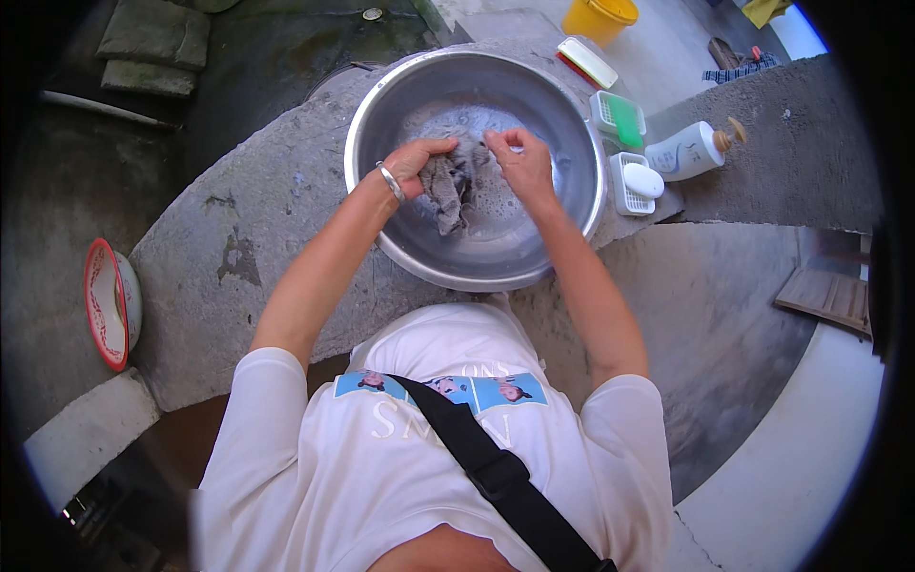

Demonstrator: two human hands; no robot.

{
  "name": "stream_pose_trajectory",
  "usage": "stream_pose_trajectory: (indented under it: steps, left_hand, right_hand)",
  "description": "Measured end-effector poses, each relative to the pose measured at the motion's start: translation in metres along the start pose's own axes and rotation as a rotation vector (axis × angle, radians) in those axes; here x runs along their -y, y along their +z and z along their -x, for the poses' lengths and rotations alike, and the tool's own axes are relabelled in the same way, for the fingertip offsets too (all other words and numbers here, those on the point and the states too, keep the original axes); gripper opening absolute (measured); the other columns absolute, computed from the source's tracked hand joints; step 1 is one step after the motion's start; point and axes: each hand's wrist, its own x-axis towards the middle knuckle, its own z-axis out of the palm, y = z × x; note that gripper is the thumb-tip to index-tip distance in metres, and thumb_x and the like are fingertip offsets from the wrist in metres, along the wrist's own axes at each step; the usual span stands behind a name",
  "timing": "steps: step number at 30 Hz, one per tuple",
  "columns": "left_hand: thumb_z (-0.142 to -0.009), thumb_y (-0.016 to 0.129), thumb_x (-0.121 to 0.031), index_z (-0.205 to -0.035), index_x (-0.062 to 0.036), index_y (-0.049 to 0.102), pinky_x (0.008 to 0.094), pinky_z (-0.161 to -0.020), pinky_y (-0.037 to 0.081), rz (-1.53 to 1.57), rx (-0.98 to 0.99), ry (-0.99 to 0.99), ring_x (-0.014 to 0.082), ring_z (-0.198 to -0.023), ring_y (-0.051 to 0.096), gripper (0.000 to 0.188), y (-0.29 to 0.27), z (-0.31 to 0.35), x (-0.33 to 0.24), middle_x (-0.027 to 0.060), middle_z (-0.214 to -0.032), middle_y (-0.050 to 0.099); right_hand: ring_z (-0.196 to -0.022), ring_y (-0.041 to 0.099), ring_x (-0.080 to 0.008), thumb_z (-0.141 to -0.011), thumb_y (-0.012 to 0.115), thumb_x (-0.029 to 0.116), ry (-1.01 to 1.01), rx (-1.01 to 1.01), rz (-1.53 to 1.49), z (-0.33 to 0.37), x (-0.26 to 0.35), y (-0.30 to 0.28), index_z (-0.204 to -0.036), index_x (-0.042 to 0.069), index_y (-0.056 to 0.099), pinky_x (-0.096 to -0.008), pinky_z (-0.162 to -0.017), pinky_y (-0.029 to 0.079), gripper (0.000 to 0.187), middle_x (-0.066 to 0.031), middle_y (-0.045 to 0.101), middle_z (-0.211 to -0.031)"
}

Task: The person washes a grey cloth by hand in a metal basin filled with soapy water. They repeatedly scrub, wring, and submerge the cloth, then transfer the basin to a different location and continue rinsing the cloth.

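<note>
A wide metal basin (484, 276) stands in front of me with some cloudy, sudsy water in its bottom. Inside it, a wet, crumpled grey cloth (444, 194) hangs from my left hand (414, 166), whose thumb and fingers are closed on it; a bracelet circles that wrist. My right hand (526, 168) is at the cloth's upper right edge, its thumb and forefinger pinched together there. Between the two hands a thin part of the cloth is stretched. The lower end of the cloth dangles above the basin's bottom.
The basin rests on a rough concrete ledge (276, 200). To its right are a brush (588, 63), a green soap bar (625, 121) on a white dish, a white soap bar (643, 180), and a white pump bottle (684, 153). A yellow bucket (598, 21) and red-rimmed enamel basin (132, 303) stand farther off.
</note>
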Motion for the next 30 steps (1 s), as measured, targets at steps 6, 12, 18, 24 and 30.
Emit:
stream_pose_trajectory:
  steps: [6, 12, 18, 24, 30]
  left_hand:
    - [-0.083, 0.058, -0.015, -0.101, -0.0002, 0.054, 0.0346, -0.083, 0.046, 0.037, 0.143, 0.14, 0.0195, -0.09, 0.058, 0.024, 0.003, -0.002, -0.001, 0.0097, -0.096, 0.06]
    - [-0.078, 0.062, -0.013, -0.095, -0.0035, 0.054, 0.037, -0.08, 0.045, -0.071, -0.112, 0.268, 0.0199, -0.085, 0.058, 0.021, -0.03, -0.012, -0.011, 0.008, -0.096, 0.059]
    - [-0.074, 0.068, -0.007, -0.107, -0.0062, 0.05, 0.0372, -0.074, 0.05, -0.232, -0.1, 0.339, 0.0185, -0.087, 0.058, 0.038, -0.013, -0.005, -0.005, 0.0061, -0.098, 0.059]
    - [-0.068, 0.055, 0.007, -0.099, -0.0027, 0.053, 0.0378, -0.074, 0.047, -0.281, -0.165, 0.355, 0.0198, -0.083, 0.057, 0.033, -0.031, -0.002, -0.012, 0.0073, -0.09, 0.058]
    - [-0.062, 0.046, 0.012, -0.071, -0.0004, 0.052, 0.0381, -0.063, 0.041, -0.179, -0.391, 0.256, 0.0195, -0.065, 0.047, 0.017, -0.027, 0.001, 0.011, 0.0054, -0.071, 0.048]
  right_hand:
    - [-0.066, 0.055, -0.0102, -0.072, 0.072, 0.026, 0.271, 0.308, -0.488, -0.001, -0.023, 0.012, -0.094, 0.006, 0.058, -0.0241, -0.054, 0.044, 0.033, -0.0026, 0.06, -0.08]
    - [-0.069, 0.052, -0.0069, -0.074, 0.066, 0.009, 0.19, 0.03, -0.778, -0.014, -0.016, -0.01, -0.088, 0.009, 0.054, -0.0212, -0.059, 0.041, 0.018, 0.0005, 0.056, -0.077]
    - [-0.069, 0.05, -0.0042, -0.074, 0.068, 0.005, -0.055, 0.06, -0.668, -0.016, -0.005, -0.016, -0.086, 0.005, 0.055, -0.0177, -0.061, 0.04, 0.018, 0.0011, 0.057, -0.079]
    - [-0.069, 0.054, -0.0095, -0.074, 0.068, 0.007, -0.077, -0.008, -0.469, -0.033, -0.019, -0.045, -0.09, 0.003, 0.057, -0.0217, -0.065, 0.043, 0.02, -0.0028, 0.059, -0.077]
    - [-0.086, 0.059, -0.0341, -0.072, 0.061, 0.011, -0.108, -0.02, 0.668, -0.043, -0.052, -0.039, -0.104, 0.01, 0.054, -0.0384, -0.078, 0.044, 0.032, -0.0206, 0.06, -0.087]
